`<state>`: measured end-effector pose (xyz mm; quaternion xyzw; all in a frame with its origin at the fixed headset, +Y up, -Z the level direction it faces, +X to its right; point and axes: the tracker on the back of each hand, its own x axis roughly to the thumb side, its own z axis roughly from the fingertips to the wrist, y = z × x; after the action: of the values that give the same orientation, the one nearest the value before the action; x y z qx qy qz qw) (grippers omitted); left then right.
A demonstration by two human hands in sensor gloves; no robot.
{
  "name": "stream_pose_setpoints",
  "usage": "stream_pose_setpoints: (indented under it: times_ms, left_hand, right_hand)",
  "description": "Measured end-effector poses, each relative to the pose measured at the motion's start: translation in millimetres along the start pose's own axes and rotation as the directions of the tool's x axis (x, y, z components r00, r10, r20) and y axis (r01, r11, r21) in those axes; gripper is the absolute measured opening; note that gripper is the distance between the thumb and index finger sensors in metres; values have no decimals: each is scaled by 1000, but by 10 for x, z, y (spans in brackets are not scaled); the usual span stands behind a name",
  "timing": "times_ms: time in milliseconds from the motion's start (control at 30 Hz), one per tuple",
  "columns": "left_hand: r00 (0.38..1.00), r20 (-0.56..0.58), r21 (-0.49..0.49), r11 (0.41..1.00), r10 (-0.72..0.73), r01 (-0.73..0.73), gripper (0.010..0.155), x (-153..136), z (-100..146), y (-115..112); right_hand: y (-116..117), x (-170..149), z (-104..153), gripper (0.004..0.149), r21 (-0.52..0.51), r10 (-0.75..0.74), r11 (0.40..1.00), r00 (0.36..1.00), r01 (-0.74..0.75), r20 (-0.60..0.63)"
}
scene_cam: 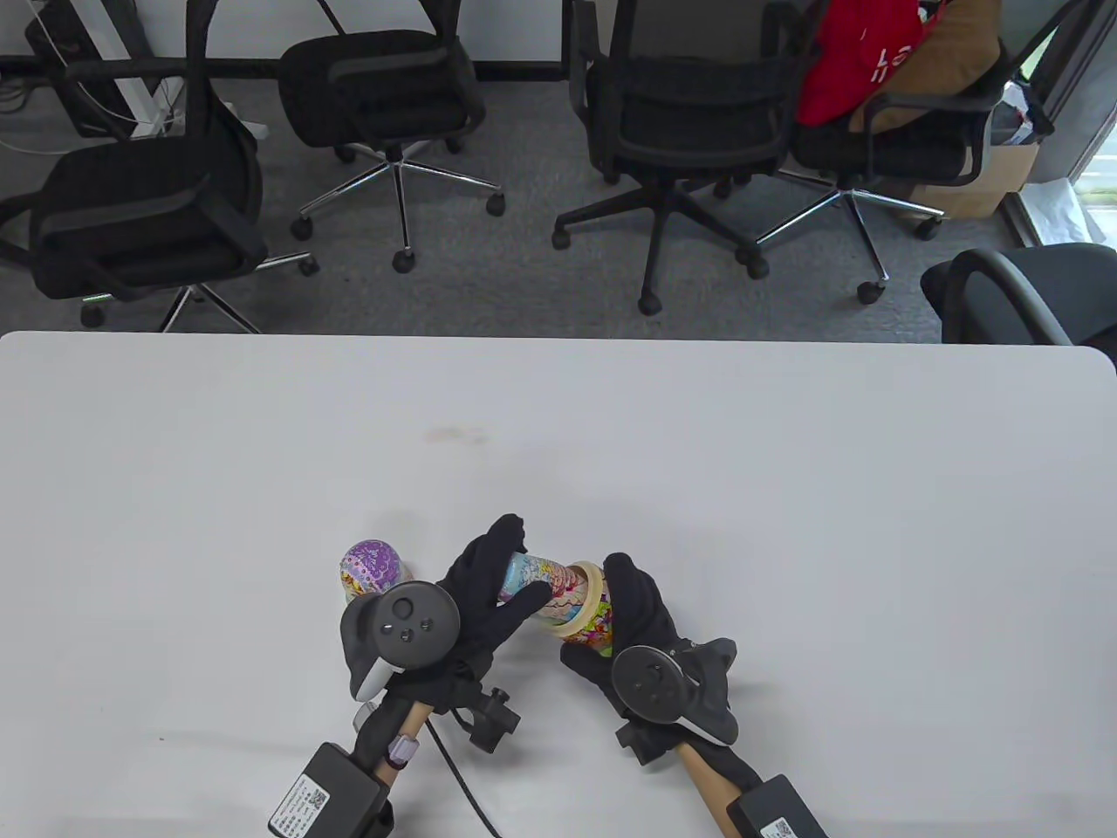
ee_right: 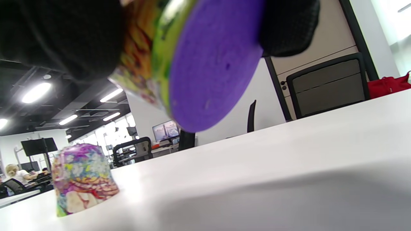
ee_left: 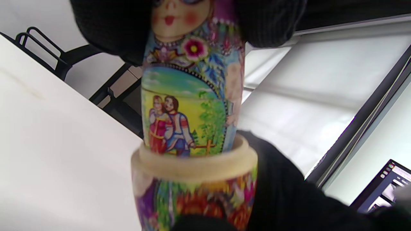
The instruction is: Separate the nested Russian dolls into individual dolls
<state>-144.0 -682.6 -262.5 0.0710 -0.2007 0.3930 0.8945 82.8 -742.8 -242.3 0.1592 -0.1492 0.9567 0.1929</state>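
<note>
My left hand grips the head end of a smaller painted doll, shown close in the left wrist view with its face and a painted couple. That doll sticks out of the outer doll's bottom half, whose bare wooden rim rings it. My right hand grips this bottom half; its purple base faces the right wrist camera, held above the table. The outer doll's top half stands on the table left of my left hand, also in the right wrist view.
The white table stretches wide around my hands. Several black office chairs stand beyond its far edge, one with a red bag. A black cable runs off the near edge.
</note>
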Motion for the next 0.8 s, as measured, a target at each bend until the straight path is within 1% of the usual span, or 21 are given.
stream_pose_setpoints:
  times_ms: [100,167,233,300,433,633,800]
  left_hand:
    - [1000,-5,31,999,-19,19,78,-4,11,94]
    - [998,-10,31,998,-55,55,78,-6,15,118]
    - [994,-18,12,994,-106,106,78,-8,14,108]
    - [986,-20,-16,986,-163,163,77,-11,13,67]
    - [956,-12,-101,951,-294,291,78,-11,-5,-84]
    - [906,22,-209,885,-422,417,78,3,-22,-313]
    - [873,51,-257,838,-485,481,78,23,-19,-435]
  right_hand:
    - [10,-110,-12,107,6,21,1000,999,-21,-38]
    - [-1,-200,-23,107,2,21,1000,997,-21,-74]
    - [-18,-270,-21,107,-11,11,1000,994,-13,-107]
    - [-35,-322,-16,107,-21,-7,1000,991,4,-132]
    - [-62,-406,-11,109,-38,-25,999,985,19,-170]
    - [-74,-454,-10,107,-47,-30,999,981,21,-189]
    - [-77,-457,-7,107,-53,-28,998,981,18,-190]
